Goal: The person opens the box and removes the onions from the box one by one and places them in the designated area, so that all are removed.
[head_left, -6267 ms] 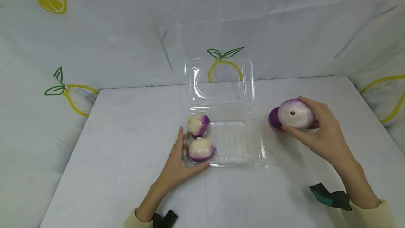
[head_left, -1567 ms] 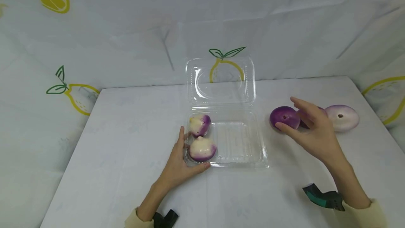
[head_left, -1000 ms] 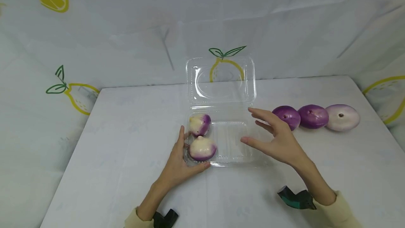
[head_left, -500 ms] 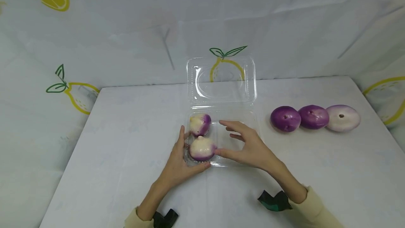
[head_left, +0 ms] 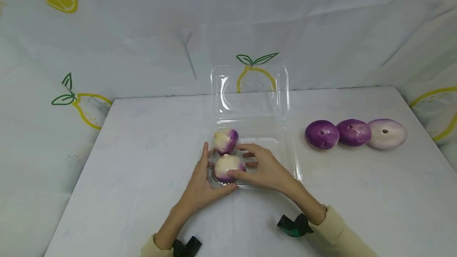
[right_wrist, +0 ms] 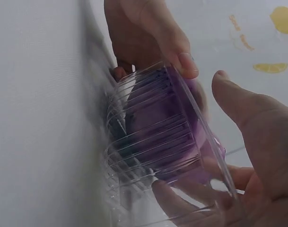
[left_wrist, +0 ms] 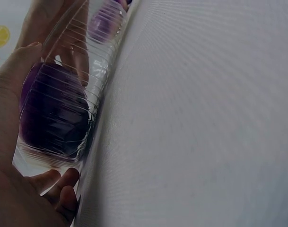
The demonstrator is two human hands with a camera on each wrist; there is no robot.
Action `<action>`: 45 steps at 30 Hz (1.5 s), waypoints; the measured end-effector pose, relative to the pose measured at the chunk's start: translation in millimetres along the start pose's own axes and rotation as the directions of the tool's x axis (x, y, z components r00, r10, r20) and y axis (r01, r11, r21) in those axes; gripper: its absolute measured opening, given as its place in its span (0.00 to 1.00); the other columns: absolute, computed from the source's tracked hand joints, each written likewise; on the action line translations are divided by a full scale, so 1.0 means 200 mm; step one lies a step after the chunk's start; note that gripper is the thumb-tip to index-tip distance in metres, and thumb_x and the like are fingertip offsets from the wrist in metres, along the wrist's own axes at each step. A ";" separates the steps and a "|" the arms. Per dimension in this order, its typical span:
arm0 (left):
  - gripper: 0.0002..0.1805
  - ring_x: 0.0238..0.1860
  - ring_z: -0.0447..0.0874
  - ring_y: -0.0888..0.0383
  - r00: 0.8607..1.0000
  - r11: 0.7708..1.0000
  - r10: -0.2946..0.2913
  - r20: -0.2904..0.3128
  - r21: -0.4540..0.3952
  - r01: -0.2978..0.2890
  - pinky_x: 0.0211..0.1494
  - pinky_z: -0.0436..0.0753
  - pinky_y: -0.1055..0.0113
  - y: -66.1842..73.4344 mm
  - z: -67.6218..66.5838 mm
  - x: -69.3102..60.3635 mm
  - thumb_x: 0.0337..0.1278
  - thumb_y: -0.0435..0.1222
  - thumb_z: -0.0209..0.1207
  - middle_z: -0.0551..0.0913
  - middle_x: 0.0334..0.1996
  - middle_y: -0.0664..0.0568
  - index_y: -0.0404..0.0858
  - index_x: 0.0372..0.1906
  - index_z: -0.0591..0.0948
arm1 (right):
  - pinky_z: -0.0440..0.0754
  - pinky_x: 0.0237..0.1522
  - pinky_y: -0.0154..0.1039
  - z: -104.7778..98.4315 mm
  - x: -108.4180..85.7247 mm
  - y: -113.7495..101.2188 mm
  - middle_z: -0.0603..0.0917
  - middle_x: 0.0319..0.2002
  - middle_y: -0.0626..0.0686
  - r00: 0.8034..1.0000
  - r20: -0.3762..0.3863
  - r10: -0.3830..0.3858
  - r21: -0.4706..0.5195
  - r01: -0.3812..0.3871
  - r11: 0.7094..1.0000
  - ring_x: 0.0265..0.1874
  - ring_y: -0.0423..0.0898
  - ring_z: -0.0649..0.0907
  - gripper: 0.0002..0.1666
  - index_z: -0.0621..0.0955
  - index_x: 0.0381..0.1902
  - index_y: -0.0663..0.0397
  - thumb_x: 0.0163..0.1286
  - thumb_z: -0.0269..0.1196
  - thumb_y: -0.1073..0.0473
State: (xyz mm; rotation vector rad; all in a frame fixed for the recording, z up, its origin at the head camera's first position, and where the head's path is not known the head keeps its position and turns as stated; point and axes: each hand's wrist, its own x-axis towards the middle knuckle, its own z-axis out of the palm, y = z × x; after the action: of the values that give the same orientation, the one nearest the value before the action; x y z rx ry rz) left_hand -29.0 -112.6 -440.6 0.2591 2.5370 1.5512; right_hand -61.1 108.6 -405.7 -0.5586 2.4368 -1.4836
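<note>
A clear plastic clamshell container [head_left: 275, 158] stands on the table with its lid [head_left: 250, 106] raised. Two round purple-and-cream vegetables lie along its left side: a far one [head_left: 225, 140] and a near one [head_left: 225, 165], looking like onions or turnips. My left hand [head_left: 201, 189] holds the container's near left corner, thumb along the front rim and fingers at the side. Around the near vegetable's right side is my right hand [head_left: 267, 169], fingers spread inside the container. In the right wrist view a gap shows between the right thumb [right_wrist: 233, 99] and that vegetable.
To the right of the container lie a dark purple vegetable [head_left: 322, 134], a second purple one [head_left: 354, 132] and a pale one [head_left: 387, 133] in a touching row. A lemon-printed white cloth [head_left: 150, 50] hangs behind the table [head_left: 143, 150].
My right hand set the pale vegetable at the right end of the row, let go, and moved left to the near vegetable in the container. The left hand has kept its hold.
</note>
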 end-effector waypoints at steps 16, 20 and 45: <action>0.75 0.80 0.57 0.44 1.000 1.000 0.007 -0.019 -0.004 -0.007 0.79 0.59 0.38 0.00 0.01 0.00 0.39 0.48 0.81 0.61 0.80 0.44 0.43 0.84 0.38 | 0.88 0.47 0.36 0.01 0.02 0.01 0.84 0.61 0.57 0.999 0.038 0.020 -0.017 -0.019 1.000 0.51 0.53 0.88 0.44 0.78 0.65 0.59 0.55 0.80 0.46; 0.75 0.81 0.55 0.44 1.000 1.000 0.016 -0.024 -0.008 -0.016 0.80 0.58 0.38 0.00 0.01 -0.01 0.39 0.48 0.81 0.61 0.80 0.43 0.41 0.84 0.38 | 0.88 0.47 0.34 0.01 0.02 0.01 0.86 0.58 0.55 0.999 0.053 -0.010 -0.025 0.011 1.000 0.50 0.51 0.89 0.41 0.80 0.64 0.58 0.56 0.79 0.46; 0.75 0.82 0.54 0.45 0.999 1.000 0.017 -0.029 -0.012 -0.017 0.80 0.57 0.38 0.00 0.02 -0.01 0.40 0.50 0.81 0.60 0.80 0.45 0.44 0.84 0.37 | 0.87 0.53 0.39 0.01 0.03 0.03 0.87 0.57 0.57 0.988 0.115 -0.100 -0.012 0.102 0.995 0.53 0.50 0.89 0.37 0.81 0.64 0.58 0.61 0.77 0.48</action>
State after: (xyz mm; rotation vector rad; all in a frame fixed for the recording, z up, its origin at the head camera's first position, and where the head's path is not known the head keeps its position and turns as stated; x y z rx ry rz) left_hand -26.0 -109.1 -441.9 0.2591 2.5531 1.5871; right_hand -65.9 106.3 -412.3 -0.7596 2.3679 -1.4263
